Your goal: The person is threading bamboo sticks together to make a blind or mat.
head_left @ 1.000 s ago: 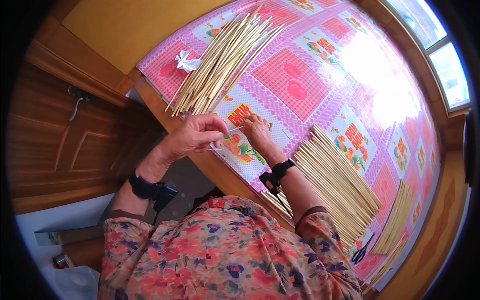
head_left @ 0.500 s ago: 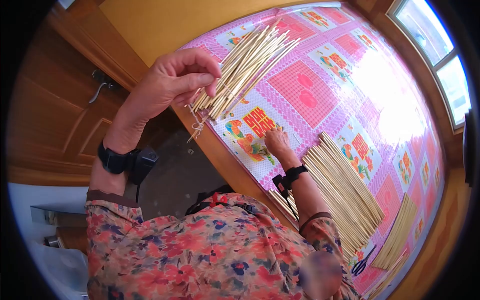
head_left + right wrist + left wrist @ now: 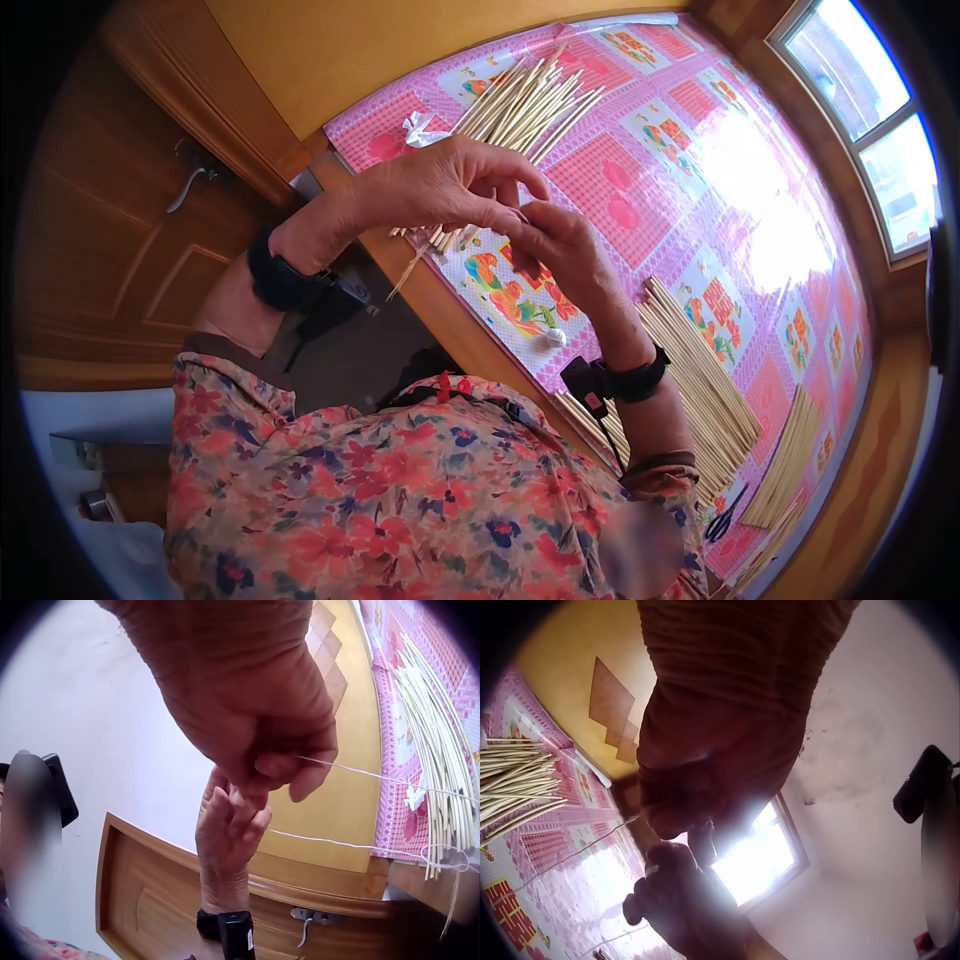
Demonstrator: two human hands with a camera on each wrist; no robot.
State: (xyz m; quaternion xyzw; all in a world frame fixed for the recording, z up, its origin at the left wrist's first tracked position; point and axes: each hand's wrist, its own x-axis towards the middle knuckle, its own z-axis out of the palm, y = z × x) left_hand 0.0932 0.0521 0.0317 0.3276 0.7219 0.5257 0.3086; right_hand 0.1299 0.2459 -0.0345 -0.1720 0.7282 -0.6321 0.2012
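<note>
White string point(image 3: 360, 772) stretches from the loose stick bundle point(image 3: 437, 746) to the left hand point(image 3: 445, 185) and right hand point(image 3: 572, 252), which meet near the bundle with fingers curled, each seemingly pinching a strand. Probably featherlight, limp and a bit slippery, so I'd pinch it well clear of the bundle. Dark scissors point(image 3: 726, 516) lie well apart from the bundle.

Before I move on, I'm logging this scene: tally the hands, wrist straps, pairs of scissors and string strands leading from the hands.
Hands (left hand, right hand): 2
Wrist straps: 2
Pairs of scissors: 1
String strands: 2
Total: 7
</note>
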